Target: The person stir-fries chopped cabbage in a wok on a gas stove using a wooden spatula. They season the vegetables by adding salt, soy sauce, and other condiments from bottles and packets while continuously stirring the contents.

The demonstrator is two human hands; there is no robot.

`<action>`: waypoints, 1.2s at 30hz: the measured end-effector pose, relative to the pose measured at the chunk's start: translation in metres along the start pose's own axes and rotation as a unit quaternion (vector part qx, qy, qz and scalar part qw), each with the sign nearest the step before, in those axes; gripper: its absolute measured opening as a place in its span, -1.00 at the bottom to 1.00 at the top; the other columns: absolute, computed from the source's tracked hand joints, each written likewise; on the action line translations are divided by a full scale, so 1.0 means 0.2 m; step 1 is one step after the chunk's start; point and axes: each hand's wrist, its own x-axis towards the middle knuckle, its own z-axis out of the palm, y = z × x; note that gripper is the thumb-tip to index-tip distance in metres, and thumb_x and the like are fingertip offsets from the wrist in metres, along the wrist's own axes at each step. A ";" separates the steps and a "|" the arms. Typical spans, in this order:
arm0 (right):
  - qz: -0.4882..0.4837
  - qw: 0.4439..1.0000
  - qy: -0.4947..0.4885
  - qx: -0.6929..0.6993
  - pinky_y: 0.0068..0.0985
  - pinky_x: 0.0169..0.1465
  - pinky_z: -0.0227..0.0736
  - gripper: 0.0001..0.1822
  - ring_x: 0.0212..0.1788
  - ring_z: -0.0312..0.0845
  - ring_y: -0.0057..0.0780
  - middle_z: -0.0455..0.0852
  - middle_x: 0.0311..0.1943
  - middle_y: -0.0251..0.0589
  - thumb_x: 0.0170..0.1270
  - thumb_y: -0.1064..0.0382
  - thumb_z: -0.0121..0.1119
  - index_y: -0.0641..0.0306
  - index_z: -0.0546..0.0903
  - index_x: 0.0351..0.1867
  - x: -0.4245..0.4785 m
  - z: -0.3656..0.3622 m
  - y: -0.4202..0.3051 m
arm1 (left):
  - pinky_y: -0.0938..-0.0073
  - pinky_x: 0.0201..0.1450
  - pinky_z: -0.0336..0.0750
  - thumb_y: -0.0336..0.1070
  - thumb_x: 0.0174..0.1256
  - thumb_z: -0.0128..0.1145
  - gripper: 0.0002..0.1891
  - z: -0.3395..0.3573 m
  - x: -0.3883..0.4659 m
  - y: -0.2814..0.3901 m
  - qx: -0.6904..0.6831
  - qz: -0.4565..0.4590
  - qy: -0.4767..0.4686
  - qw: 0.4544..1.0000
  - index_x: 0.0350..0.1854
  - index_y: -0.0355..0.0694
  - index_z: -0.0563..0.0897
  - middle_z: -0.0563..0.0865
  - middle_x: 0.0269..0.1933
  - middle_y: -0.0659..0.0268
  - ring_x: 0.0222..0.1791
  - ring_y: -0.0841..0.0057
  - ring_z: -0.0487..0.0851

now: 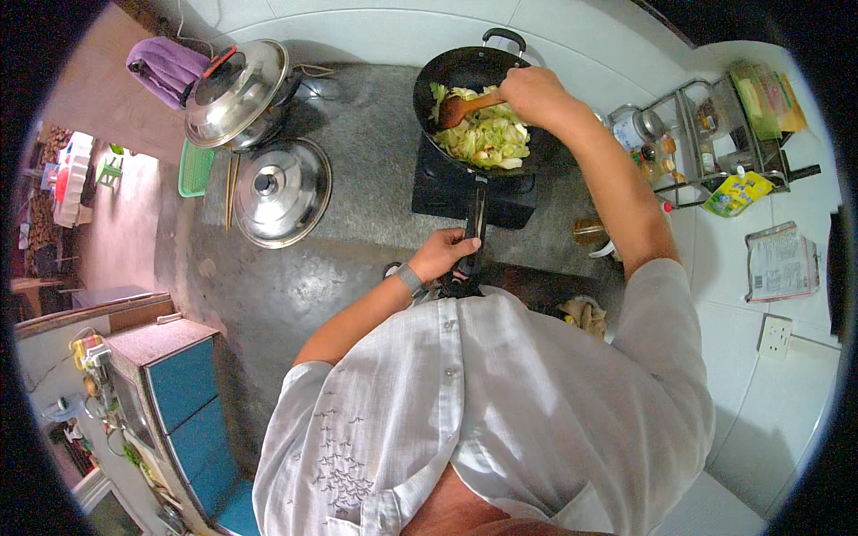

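A black wok rests on a dark cooktop and holds chopped cabbage. My left hand grips the wok's long handle, close to my body. From above the wok's right side, my right hand holds a wooden spatula. The spatula's blade lies against the cabbage at the left of the pan. A second, looped handle stands at the wok's far rim.
Left on the counter are a steel lid, chopsticks, a lidded pot, and a green basket. At right, a metal rack carries bottles and packets. A jar stands near my right forearm.
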 end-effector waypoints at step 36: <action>0.059 0.966 -0.002 0.253 -0.33 -0.41 0.42 -0.70 -0.60 0.55 -0.32 0.56 -0.72 -0.12 0.27 0.18 -0.02 0.35 0.57 -0.50 -0.18 0.41 0.07 | 0.57 -0.53 0.49 -0.17 0.28 0.12 -0.74 0.04 0.01 0.05 -0.022 -0.053 0.035 0.998 -0.31 -0.31 0.54 0.58 -0.43 0.37 -0.52 0.66 0.53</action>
